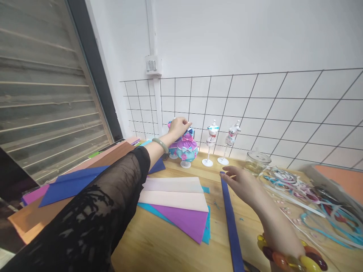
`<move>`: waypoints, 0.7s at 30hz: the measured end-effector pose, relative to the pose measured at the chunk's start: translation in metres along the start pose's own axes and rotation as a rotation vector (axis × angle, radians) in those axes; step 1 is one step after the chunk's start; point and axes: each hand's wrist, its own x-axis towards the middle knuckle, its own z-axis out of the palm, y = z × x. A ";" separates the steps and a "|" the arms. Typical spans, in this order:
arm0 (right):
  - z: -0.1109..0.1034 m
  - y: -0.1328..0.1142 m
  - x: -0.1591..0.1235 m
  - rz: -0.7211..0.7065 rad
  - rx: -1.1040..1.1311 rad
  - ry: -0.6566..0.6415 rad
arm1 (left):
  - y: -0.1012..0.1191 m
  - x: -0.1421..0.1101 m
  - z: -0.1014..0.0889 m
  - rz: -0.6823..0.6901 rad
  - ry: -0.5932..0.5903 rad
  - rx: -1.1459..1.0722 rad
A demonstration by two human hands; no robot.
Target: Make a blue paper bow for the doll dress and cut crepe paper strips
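Observation:
My left hand (179, 127) reaches across to a small dress form in a purple and turquoise ruffled dress with bows (187, 147). Its fingers are curled together at the form's top, and what they hold, if anything, is hidden. A second dressed form (173, 150) stands partly behind my wrist. My right hand (242, 183) hovers with fingers loosely apart by the upper end of a long dark blue strip (231, 223). Between my arms lie folded sheets, cream (176, 194), purple (187, 219) and turquoise (208, 230).
Two white mini dress forms on stands (211, 139) (232, 135) are near the wire grid (255, 102). A glass jar (256, 160), tangled ribbons (306, 196) and a grey box (323, 177) sit on the right. Coloured sheets (76, 185) pile up at left. Dark scissors-like handles (251, 267) show below.

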 end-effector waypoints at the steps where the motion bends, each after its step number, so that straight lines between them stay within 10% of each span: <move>1: 0.002 0.003 0.001 -0.003 0.002 -0.013 | -0.002 0.000 0.000 0.001 0.006 -0.012; 21: 0.016 0.021 0.005 0.026 -0.027 -0.150 | 0.002 -0.005 0.002 -0.057 -0.028 -0.150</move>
